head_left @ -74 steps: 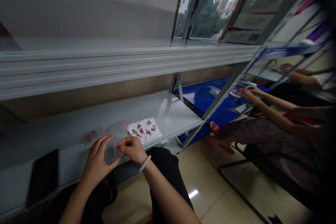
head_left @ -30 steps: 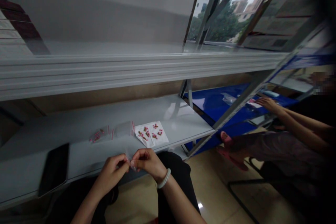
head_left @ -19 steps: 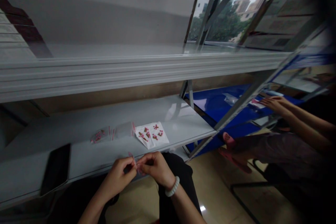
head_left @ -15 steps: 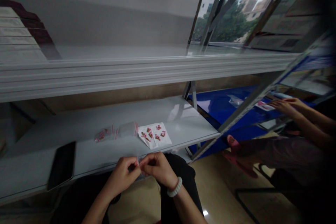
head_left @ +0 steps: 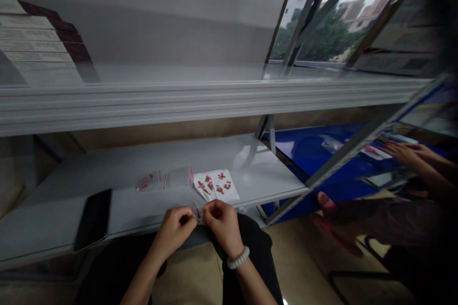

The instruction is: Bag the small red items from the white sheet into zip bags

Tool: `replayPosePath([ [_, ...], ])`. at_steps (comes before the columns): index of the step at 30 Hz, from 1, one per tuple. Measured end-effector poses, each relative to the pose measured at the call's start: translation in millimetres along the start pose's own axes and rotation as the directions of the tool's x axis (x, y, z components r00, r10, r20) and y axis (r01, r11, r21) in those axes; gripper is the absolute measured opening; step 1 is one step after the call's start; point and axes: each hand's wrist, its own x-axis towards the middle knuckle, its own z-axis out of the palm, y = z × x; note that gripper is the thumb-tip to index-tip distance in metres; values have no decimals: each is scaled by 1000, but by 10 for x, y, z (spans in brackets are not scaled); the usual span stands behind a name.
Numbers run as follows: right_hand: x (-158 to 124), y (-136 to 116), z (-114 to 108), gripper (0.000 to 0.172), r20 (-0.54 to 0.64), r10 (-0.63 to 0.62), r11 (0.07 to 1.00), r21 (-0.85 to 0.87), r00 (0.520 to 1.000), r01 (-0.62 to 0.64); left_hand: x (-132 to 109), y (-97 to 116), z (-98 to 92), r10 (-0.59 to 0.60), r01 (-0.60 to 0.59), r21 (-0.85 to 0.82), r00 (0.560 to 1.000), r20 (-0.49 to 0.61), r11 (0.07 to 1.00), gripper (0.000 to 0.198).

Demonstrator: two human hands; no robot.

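My left hand (head_left: 176, 227) pinches the left side of a small clear plastic bag (head_left: 198, 213) at the front edge of the grey shelf (head_left: 136, 219). On the bag's other side is my right hand (head_left: 222, 225), its fingers closed on the bag's edge. What the bag holds is too small to tell. Just beyond my hands lies a white sheet (head_left: 229, 190) with several small pink and green pieces on it. Left of it are empty-looking clear bags with red seals (head_left: 179, 177) and a clear bag with pink pieces inside (head_left: 147, 181).
A black tablet (head_left: 93, 219) lies at the left front of the shelf. Above runs an upper shelf (head_left: 179, 105) bearing stacked boxes (head_left: 39, 47). At the right, another person's hands (head_left: 404, 151) are over a blue table (head_left: 296, 147).
My hands have moved slightly apart and up toward the shelf, showing more of the small bag between them. The whole view has shifted, with the scene lying a little further right.
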Motion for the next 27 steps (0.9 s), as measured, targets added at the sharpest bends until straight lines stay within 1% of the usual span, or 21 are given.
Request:
replayPosePath([
  [2, 33, -86, -43, 8, 17, -43, 995, -87, 999, 44, -4, 6, -86, 73, -69, 91, 997, -37, 993, 23],
  [3, 53, -125, -54, 8, 34, -51, 994, -99, 998, 54, -5, 9, -120, 137, -125, 144, 987, -79, 982, 16],
  [4, 73, -156, -55, 7, 54, -49, 994, -90, 997, 54, -4, 13, -141, 213, -187, 204, 970, -117, 961, 19],
  [5, 92, -180, -47, 6, 78, -40, 997, -62, 996, 44, 0, 16, -147, 288, -246, 264, 948, -136, 933, 38],
  [6, 108, -194, -32, 5, 106, -25, 999, -24, 994, 27, 9, 17, -136, 351, -295, 316, 926, -137, 902, 61],
  [7, 120, -200, -11, 4, 134, -9, 1000, 14, 991, 7, 19, 16, -111, 396, -330, 359, 909, -129, 873, 78],
  [8, 129, -198, 10, 4, 157, 3, 999, 47, 988, -10, 31, 12, -78, 425, -350, 392, 897, -122, 851, 86],
  [9, 134, -190, 29, 6, 168, 9, 997, 69, 986, -21, 42, 5, -42, 443, -356, 421, 887, -128, 834, 85],
  [11, 136, -164, 46, 11, 172, 12, 996, 83, 985, -27, 53, -14, 19, 460, -342, 461, 871, -172, 819, 72],
  [13, 133, -140, 33, 13, 160, 3, 999, 53, 987, -11, 47, -34, 45, 468, -336, 470, 861, -196, 816, 60],
  [15, 127, -130, 5, 11, 125, -25, 999, -44, 992, 31, 33, -44, 41, 477, -349, 460, 857, -197, 817, 54],
  [18, 117, -147, -27, 7, 67, -79, 969, -231, 995, 93, 26, -34, 28, 495, -370, 447, 846, -201, 814, 43],
  [19, 113, -158, -35, 7, 61, -89, 960, -262, 994, 102, 31, -26, 31, 497, -377, 438, 845, -199, 816, 42],
  [21, 105, -173, -70, 7, 82, -95, 961, -253, 992, 113, 43, -15, 44, 483, -380, 397, 852, -200, 835, 42],
  [23, 103, -159, -169, 9, 164, -94, 977, -174, 982, 123, 48, -20, 58, 441, -357, 336, 870, -222, 872, 39],
  [24, 108, -133, -252, 14, 199, -92, 984, -130, 976, 120, 45, -29, 61, 415, -337, 307, 878, -238, 890, 36],
  [25, 120, -90, -356, 20, 206, -92, 988, -99, 974, 114, 39, -42, 61, 390, -318, 285, 886, -251, 904, 35],
  [26, 143, -30, -477, 25, 189, -94, 990, -90, 977, 113, 32, -57, 58, 370, -301, 268, 893, -257, 915, 35],
  [27, 177, 47, -605, 28, 123, -100, 988, -107, 987, 113, 25, -71, 56, 355, -290, 259, 900, -253, 921, 36],
])
